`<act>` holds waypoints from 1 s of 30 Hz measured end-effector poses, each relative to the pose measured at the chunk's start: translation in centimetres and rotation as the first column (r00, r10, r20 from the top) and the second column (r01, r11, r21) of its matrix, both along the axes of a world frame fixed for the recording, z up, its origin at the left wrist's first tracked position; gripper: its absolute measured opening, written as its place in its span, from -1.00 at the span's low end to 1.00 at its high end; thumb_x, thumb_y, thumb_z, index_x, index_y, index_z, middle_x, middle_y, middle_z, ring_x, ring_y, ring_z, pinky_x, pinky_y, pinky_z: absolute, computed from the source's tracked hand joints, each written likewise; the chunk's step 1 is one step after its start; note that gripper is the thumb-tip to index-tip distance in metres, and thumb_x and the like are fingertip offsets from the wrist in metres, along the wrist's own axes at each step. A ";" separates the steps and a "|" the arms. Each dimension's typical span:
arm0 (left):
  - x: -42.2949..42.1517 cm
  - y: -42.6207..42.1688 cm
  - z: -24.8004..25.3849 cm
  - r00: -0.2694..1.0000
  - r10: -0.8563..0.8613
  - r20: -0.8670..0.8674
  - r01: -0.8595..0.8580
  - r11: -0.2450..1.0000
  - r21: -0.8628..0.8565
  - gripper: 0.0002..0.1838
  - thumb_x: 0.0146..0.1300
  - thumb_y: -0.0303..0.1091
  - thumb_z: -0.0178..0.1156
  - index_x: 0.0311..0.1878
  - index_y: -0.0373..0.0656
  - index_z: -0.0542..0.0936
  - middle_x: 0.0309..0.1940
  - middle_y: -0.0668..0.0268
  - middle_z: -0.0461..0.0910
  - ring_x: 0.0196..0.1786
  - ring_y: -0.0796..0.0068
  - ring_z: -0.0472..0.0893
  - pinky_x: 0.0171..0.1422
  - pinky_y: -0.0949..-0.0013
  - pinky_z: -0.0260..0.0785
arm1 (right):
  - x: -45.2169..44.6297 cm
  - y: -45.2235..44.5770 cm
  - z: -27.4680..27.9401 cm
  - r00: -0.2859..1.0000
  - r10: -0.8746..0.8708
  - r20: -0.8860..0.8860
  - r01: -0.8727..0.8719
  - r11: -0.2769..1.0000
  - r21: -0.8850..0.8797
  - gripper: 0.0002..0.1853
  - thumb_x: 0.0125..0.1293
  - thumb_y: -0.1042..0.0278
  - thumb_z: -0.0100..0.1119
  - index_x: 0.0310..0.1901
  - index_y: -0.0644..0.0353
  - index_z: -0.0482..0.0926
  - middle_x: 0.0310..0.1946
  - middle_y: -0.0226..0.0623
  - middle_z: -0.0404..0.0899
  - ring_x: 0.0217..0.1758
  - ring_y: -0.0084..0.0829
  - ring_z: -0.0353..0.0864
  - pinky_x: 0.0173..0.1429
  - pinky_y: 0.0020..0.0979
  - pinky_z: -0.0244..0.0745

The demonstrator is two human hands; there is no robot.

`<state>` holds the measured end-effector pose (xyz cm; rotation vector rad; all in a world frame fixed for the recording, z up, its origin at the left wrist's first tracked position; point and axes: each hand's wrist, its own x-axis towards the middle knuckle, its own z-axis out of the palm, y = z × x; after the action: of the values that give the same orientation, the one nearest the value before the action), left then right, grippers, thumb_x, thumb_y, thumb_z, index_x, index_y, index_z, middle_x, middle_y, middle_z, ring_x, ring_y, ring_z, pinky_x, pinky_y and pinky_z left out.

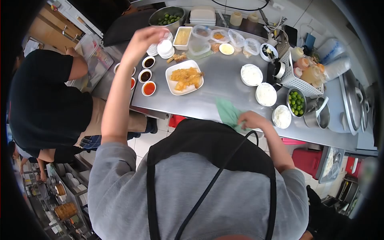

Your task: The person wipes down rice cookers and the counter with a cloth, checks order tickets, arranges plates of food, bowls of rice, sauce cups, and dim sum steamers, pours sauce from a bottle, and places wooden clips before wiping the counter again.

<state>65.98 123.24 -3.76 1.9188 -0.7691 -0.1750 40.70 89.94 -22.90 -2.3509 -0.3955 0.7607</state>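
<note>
Probably light and limp, green cloth [227, 110] handles best where right hand [253, 120] grips it, at the fingertips; left hand [147, 39], I cannot tell.

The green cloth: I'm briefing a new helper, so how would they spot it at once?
Find the long steel counter, then its edge nearest the person. There, right of the plate of fried food, the right hand holds the green cloth. It is rumpled and pale green, unlike the round white bowls nearby.
</note>
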 end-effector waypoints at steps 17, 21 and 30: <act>-7.6 1.2 -22.0 0.477 0.113 -0.872 -0.494 0.855 -0.160 -0.48 0.11 -0.62 -0.18 0.20 -0.36 0.05 -0.01 -0.04 0.35 -0.07 0.13 0.51 -0.12 0.32 0.51 | 10.5 7.7 -7.2 0.643 -0.177 0.746 0.467 0.861 -0.199 -0.43 0.22 0.09 -0.12 0.24 0.10 0.10 0.27 -0.05 -0.01 0.33 -0.05 -0.07 0.31 -0.05 -0.13; -7.1 2.4 -21.3 0.461 0.169 -0.871 -0.472 0.878 -0.079 -0.52 0.07 -0.64 -0.17 0.14 -0.36 0.16 -0.05 -0.03 0.39 -0.09 0.14 0.52 -0.14 0.32 0.52 | 20.6 5.8 -8.7 0.587 -0.226 0.777 0.576 0.792 -0.204 -0.45 0.24 0.08 -0.16 0.23 0.10 0.11 0.27 -0.05 -0.02 0.34 -0.07 -0.07 0.33 -0.08 -0.12; -6.9 0.9 -17.7 0.521 0.050 -0.852 -0.413 0.889 -0.201 -0.52 0.07 -0.64 -0.18 0.14 -0.41 0.14 -0.08 -0.04 0.42 -0.15 0.15 0.55 -0.19 0.33 0.54 | 14.8 10.1 -7.8 0.645 0.134 0.753 0.267 0.883 -0.386 -0.48 0.21 0.10 -0.12 0.16 0.15 0.22 0.19 -0.03 0.15 0.25 -0.07 0.12 0.29 -0.10 0.00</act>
<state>59.07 124.16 -21.46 1.2879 0.1350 -0.6680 55.48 100.01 -30.69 -3.0668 -0.5003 -0.3062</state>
